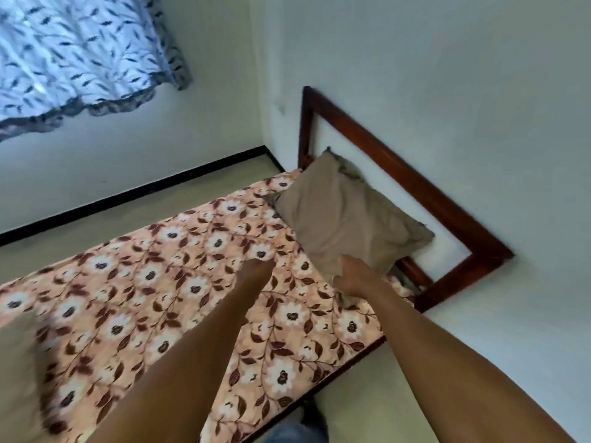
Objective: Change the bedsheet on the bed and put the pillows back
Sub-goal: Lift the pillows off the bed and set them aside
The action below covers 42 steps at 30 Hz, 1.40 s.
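1. Bedsheet: peach, printed with white flowers and brown leaves; lies spread flat over the bed, running from the headboard end down to the bottom left of view.
2. Pillow: plain brown and creased; stands tilted on the sheet at the head end, leaning back toward the headboard.
3. Second pillow: darker, grey-green; shows only as a strip behind the brown one, between it and the headboard.
4. Right hand: reaches out on a bare arm; clamps the brown pillow's near lower corner, fingers curled into the cloth.
5. Left hand: stretches forward just beside the pillow's lower edge, fingertips down at the sheet; blurred, so cannot tell whether flat on the cloth or pinching it.
6. Headboard: dark wooden frame, open in the middle, set against the white wall.
7. Blurred beige shape: sits on the sheet at the left edge; too smeared to name.
8. Curtain: blue-white leaf print, hangs at upper left; pale floor with black skirting beyond the bed.
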Tool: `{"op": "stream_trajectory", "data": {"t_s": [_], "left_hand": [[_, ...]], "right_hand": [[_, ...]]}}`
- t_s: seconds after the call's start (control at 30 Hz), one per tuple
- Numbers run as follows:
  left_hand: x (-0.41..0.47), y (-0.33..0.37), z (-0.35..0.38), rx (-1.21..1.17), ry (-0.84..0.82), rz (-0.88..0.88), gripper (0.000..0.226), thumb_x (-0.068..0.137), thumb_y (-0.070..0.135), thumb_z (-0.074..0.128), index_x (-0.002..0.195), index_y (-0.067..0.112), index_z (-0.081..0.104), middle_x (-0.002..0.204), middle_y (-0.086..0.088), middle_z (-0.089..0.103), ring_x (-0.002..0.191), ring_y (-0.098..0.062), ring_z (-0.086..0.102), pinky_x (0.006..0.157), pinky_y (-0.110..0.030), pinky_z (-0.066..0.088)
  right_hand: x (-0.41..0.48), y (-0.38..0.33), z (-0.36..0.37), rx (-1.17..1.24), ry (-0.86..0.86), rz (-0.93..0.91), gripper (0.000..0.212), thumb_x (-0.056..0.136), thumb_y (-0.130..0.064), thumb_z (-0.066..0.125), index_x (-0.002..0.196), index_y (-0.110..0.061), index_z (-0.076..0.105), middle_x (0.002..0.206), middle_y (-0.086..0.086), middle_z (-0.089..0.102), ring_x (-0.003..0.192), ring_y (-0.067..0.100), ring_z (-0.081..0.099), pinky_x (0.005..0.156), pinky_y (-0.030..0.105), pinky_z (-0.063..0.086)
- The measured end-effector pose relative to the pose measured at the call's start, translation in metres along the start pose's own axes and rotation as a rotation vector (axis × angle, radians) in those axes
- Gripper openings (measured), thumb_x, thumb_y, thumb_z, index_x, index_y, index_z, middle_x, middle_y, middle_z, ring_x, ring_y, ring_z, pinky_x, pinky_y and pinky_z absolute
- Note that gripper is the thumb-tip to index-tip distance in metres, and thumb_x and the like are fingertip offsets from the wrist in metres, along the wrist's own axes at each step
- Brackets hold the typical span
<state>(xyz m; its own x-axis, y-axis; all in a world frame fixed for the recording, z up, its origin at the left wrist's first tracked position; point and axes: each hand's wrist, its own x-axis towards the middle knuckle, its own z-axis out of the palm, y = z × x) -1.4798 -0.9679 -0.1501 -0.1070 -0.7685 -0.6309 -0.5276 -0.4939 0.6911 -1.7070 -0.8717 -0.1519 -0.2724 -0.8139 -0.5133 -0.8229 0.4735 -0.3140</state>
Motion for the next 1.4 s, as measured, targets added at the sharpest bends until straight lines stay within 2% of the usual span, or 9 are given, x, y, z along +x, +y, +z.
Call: {"op": "stream_trajectory", "data": {"t_s": [0.1, 0.2, 0.37, 0.5, 0.7, 1.03, 1.2, 1.33, 1.4], "left_hand": [[0.032, 0.03, 0.054, 0.088, -0.045, 0.014, 0.022, 0.096, 0.031, 0.059, 0.086, 0.012, 0.058, 0.086, -0.012, 0.062, 0.082, -0.028, 0.06, 0.073, -0.035, 0.046], [0.057, 0.066, 0.101, 0.123, -0.081, 0.031, 0.023, 0.096, 0.032, 0.06, 0.1, 0.009, 0.062, 0.088, -0.01, 0.063, 0.086, -0.029, 0.062, 0.073, -0.036, 0.049], [0.076, 0.116, 0.148, 0.134, -0.122, 0.057, 0.055, 0.073, 0.044, 0.056, 0.107, 0.002, 0.068, 0.101, -0.017, 0.067, 0.095, -0.035, 0.063, 0.087, -0.041, 0.052], [0.108, 0.133, 0.167, 0.166, -0.083, 0.051, 0.031, 0.094, 0.037, 0.058, 0.1, 0.007, 0.065, 0.1, -0.01, 0.066, 0.091, -0.028, 0.061, 0.086, -0.043, 0.054], [0.161, 0.128, 0.172, 0.084, 0.084, -0.079, 0.031, 0.098, 0.032, 0.058, 0.112, 0.006, 0.068, 0.114, -0.02, 0.069, 0.112, -0.04, 0.064, 0.097, -0.051, 0.052], [0.163, 0.07, 0.156, -0.013, 0.204, -0.244, 0.033, 0.1, 0.035, 0.058, 0.122, 0.01, 0.062, 0.095, -0.005, 0.067, 0.083, -0.021, 0.064, 0.087, -0.038, 0.055], [0.143, 0.043, 0.134, -0.025, 0.252, -0.28, 0.034, 0.099, 0.035, 0.057, 0.123, 0.011, 0.064, 0.113, -0.011, 0.068, 0.097, -0.028, 0.066, 0.092, -0.043, 0.056], [0.116, 0.03, 0.113, -0.071, 0.291, -0.263, 0.032, 0.101, 0.033, 0.057, 0.122, 0.009, 0.062, 0.107, -0.013, 0.067, 0.077, -0.02, 0.062, 0.065, -0.029, 0.05], [0.102, 0.022, 0.094, -0.129, 0.33, -0.248, 0.031, 0.1, 0.034, 0.057, 0.12, 0.011, 0.062, 0.111, -0.013, 0.068, 0.079, -0.02, 0.062, 0.068, -0.03, 0.05]], "right_hand": [[0.023, 0.049, -0.015, 0.032, -0.026, 0.074, 0.066, 0.098, -0.032, 0.058, 0.154, -0.008, 0.032, 0.152, 0.016, 0.042, 0.139, 0.034, 0.043, 0.111, 0.04, 0.041], [0.05, 0.095, -0.036, 0.087, -0.048, 0.112, 0.059, 0.089, -0.042, 0.054, 0.14, -0.015, 0.045, 0.137, 0.014, 0.054, 0.13, 0.036, 0.053, 0.103, 0.042, 0.047], [0.094, 0.14, -0.074, 0.137, -0.032, 0.154, 0.062, 0.09, -0.026, 0.062, 0.146, -0.007, 0.041, 0.146, 0.021, 0.048, 0.135, 0.038, 0.048, 0.109, 0.049, 0.044], [0.165, 0.15, -0.095, 0.068, -0.127, 0.105, 0.058, 0.094, -0.028, 0.059, 0.145, -0.009, 0.04, 0.144, 0.019, 0.048, 0.13, 0.037, 0.051, 0.106, 0.047, 0.046], [0.277, 0.133, -0.121, 0.05, -0.096, 0.036, 0.073, 0.097, -0.036, 0.059, 0.154, -0.004, 0.028, 0.156, 0.022, 0.038, 0.141, 0.04, 0.042, 0.113, 0.043, 0.039], [0.358, 0.153, -0.086, 0.135, -0.031, 0.335, 0.116, 0.083, -0.064, 0.07, 0.16, -0.003, 0.007, 0.164, 0.018, 0.025, 0.148, 0.041, 0.031, 0.12, 0.054, 0.026], [0.347, 0.121, -0.073, -0.061, 0.169, 0.239, 0.057, 0.093, -0.045, 0.062, 0.136, -0.008, 0.055, 0.139, 0.018, 0.055, 0.131, 0.039, 0.049, 0.113, 0.05, 0.033], [0.313, 0.08, -0.066, -0.014, 0.275, 0.083, 0.047, 0.089, -0.036, 0.068, 0.13, -0.013, 0.06, 0.135, 0.016, 0.048, 0.123, 0.038, 0.05, 0.107, 0.047, 0.037], [0.289, 0.043, -0.061, 0.104, 0.235, -0.114, 0.051, 0.09, -0.027, 0.07, 0.135, -0.009, 0.055, 0.138, 0.018, 0.051, 0.127, 0.039, 0.05, 0.107, 0.046, 0.04]]}}
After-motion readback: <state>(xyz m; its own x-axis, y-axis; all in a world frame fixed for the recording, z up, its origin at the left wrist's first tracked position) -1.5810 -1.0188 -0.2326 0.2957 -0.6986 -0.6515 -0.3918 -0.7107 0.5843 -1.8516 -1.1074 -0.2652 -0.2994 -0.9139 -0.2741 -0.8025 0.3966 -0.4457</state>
